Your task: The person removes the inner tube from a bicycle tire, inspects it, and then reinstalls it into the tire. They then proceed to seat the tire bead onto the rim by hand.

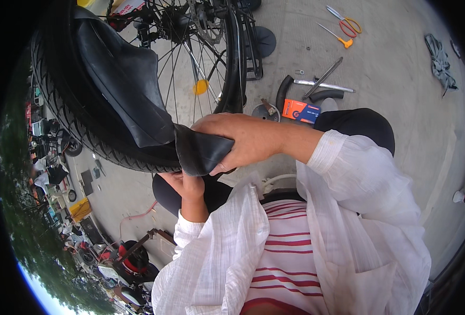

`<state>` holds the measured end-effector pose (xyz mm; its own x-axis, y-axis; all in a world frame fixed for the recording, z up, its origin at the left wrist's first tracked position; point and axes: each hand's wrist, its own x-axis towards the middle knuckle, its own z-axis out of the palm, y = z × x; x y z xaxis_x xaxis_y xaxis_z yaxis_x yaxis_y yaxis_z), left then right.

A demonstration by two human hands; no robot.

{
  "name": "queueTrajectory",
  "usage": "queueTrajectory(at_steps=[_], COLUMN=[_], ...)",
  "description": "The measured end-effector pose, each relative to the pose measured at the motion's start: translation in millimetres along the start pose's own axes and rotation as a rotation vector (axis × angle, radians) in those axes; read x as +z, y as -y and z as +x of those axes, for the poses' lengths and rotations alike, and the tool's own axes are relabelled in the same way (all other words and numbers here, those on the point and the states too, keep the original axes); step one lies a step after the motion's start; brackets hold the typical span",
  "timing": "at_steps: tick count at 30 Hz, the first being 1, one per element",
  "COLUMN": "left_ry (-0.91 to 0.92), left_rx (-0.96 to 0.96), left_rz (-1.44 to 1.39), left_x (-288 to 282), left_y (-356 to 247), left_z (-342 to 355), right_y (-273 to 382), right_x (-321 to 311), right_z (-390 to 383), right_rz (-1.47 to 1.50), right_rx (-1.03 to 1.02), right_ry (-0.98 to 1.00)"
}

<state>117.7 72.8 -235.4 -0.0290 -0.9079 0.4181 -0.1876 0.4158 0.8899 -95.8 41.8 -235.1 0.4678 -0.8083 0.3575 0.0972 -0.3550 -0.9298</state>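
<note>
A bicycle wheel with a black knobby tire (67, 105) fills the upper left. A flat black inner tube (122, 89) lies along the tire's inner side, its lower end folded and twisted. My right hand (245, 139) grips that folded end at the bottom of the tire. Under it, my left hand (185, 186) holds the tire from below, its fingertips partly hidden. Within the wheel are spokes, a hub (174, 21) with a brake disc and an orange reflector (201, 86).
On the concrete floor lie scissors (348, 22), an orange-handled awl (342, 41), metal levers (321, 79), an orange-blue box (300, 110) and grey cloth (440, 65). Parked motorbikes (132, 257) and clutter line the left edge. Another person's feet (461, 195) show at far right.
</note>
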Motion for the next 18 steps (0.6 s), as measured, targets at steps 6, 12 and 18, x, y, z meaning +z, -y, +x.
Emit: queueTrajectory(at_steps=[6, 12, 18], left_ry=[-0.032, -0.029, -0.013], left_rx=[0.079, -0.054, -0.065], left_rz=[0.086, 0.052, 0.115], left_x=[4, 2, 13], left_y=[-27, -46, -60], left_z=[30, 49, 50], right_y=[19, 26, -3], right_x=[-14, -21, 6], right_z=[28, 45, 20], right_rz=[0.423, 0.387, 0.02], right_rx=[0.293, 0.259, 0.291], right_ry=[-0.05, -0.328, -0.378])
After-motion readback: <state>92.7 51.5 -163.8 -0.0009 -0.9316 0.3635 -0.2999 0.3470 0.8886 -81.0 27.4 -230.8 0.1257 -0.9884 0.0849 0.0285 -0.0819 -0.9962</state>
